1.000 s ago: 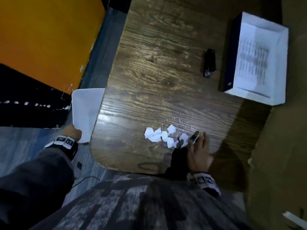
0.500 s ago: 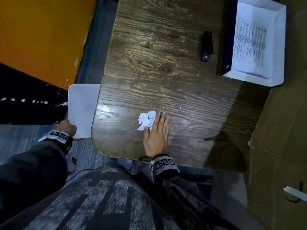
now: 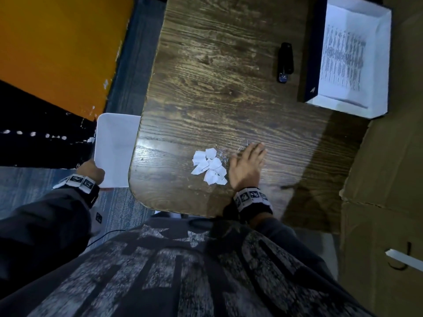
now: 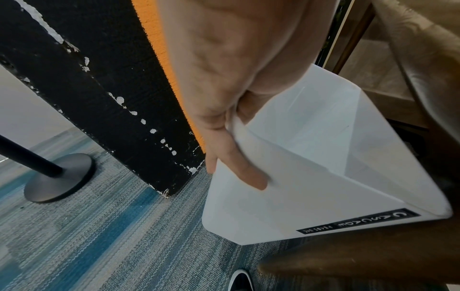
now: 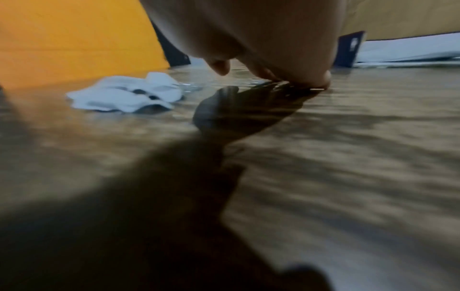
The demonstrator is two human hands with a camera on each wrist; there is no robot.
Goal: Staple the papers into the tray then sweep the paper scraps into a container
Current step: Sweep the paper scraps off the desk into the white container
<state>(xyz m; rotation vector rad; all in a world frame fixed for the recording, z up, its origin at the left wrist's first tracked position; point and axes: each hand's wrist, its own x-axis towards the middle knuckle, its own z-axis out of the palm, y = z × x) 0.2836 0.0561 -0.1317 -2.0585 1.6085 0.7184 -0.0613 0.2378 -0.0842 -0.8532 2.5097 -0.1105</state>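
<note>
- Sensibly, the left hand [image 3: 91, 171] grips the white container [image 3: 114, 147] at the table [image 3: 206, 65] edge, left of frame, to catch.
- The right hand [image 3: 246, 165], fingers spread flat, rests just right of the scraps [image 3: 209, 167] at centre, placed to push.

**Materials and surfaces**

The table [image 3: 229, 99] is dark wood with strong grain and a slight shine. The scraps [image 3: 209, 167] on it are white matt paper. Beside the table, the container [image 4: 311, 177] is smooth white plastic. The floor [image 4: 99, 246] under it is woven carpet.
</note>
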